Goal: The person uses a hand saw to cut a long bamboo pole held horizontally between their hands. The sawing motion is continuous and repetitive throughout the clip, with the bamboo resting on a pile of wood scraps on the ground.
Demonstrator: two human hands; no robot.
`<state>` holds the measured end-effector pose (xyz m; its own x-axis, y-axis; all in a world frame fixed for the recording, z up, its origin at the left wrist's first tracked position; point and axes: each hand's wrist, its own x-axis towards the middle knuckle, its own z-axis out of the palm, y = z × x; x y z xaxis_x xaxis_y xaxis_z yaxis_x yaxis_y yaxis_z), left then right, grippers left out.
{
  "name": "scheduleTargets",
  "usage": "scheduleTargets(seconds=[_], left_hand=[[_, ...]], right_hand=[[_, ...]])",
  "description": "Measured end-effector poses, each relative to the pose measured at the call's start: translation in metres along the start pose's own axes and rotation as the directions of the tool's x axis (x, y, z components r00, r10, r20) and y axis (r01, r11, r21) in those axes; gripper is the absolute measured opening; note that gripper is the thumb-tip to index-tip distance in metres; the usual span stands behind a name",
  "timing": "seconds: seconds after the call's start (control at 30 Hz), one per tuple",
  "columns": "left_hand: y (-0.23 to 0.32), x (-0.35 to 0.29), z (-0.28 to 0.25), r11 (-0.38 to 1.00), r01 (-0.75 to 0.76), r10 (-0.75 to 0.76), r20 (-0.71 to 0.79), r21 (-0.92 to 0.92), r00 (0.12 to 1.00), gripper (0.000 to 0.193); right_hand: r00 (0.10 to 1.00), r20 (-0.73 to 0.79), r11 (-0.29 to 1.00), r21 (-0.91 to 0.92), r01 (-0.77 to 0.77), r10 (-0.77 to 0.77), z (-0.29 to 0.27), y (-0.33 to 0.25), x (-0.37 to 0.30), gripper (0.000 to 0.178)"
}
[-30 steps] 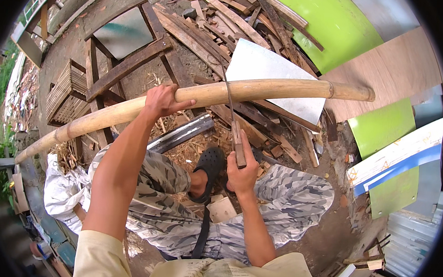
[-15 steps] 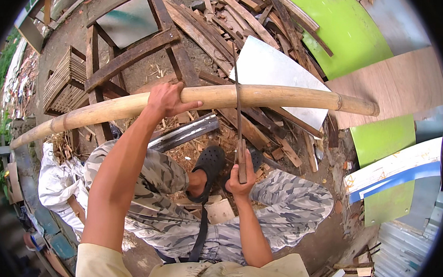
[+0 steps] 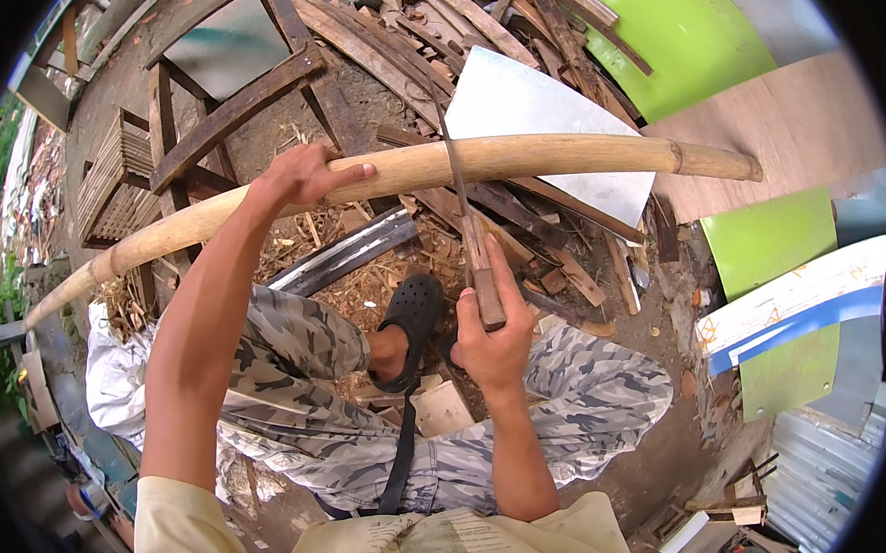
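Note:
A long, slightly curved bamboo pole (image 3: 560,154) stretches across the view from lower left to upper right. My left hand (image 3: 303,177) is wrapped over it left of the middle, the thumb lying along its top. In my right hand (image 3: 495,339) is the wooden handle of a hand saw (image 3: 456,172), with the index finger stretched along the handle's side. Its thin dark blade crosses the pole to the right of my left hand and points away from me. The blade shows nearly edge-on, so the teeth and any cut depth are hidden.
A dark wooden frame (image 3: 236,115) stands beyond my left hand, near a slatted crate (image 3: 117,184). Scrap wood (image 3: 375,48) and a white sheet (image 3: 532,101) lie beyond the pole. Plywood (image 3: 772,124) and green panels (image 3: 676,38) are at right. My clogged foot (image 3: 410,325) is below.
My right hand has pushed the saw forward, bringing its handle closer to the pole, and the blade slants more to the left. My left hand keeps its hold. The whole view has shifted slightly.

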<state>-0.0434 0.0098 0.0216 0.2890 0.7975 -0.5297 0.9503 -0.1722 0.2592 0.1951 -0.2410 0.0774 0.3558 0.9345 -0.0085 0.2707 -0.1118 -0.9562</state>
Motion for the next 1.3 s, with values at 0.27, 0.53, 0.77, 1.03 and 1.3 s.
scheduleTargets(seconds=[0.27, 0.53, 0.77, 1.03, 1.3], left_hand=[[0.02, -0.015, -0.01, 0.996, -0.085, 0.086, 0.048, -0.029, 0.995, 0.107], [0.011, -0.015, 0.019, 0.994, -0.107, 0.105, -0.242, 0.005, 0.965, 0.108], [0.034, -0.028, 0.027, 0.971, -0.125, 0.187, -0.322, 0.204, 0.928, 0.098], [0.033, -0.008, -0.005, 0.995, 0.016, -0.003, -0.132, 0.098, 0.991, 0.104], [0.03, -0.015, 0.016, 0.99, -0.061, 0.099, -0.323, 0.124, 0.941, 0.109]], right_hand=[[0.993, -0.072, 0.995, -0.053, 0.09, -0.094, 0.0, 0.042, -0.021, 0.06], [0.995, -0.062, 0.997, -0.03, 0.074, -0.076, -0.003, 0.038, -0.014, 0.059], [0.995, -0.019, 0.995, -0.04, 0.095, -0.096, -0.007, -0.007, 0.012, 0.061], [0.994, -0.031, 0.994, -0.014, 0.107, -0.107, 0.012, 0.014, 0.008, 0.061], [0.998, -0.047, 0.996, -0.075, 0.044, -0.047, -0.023, -0.019, -0.028, 0.059]])
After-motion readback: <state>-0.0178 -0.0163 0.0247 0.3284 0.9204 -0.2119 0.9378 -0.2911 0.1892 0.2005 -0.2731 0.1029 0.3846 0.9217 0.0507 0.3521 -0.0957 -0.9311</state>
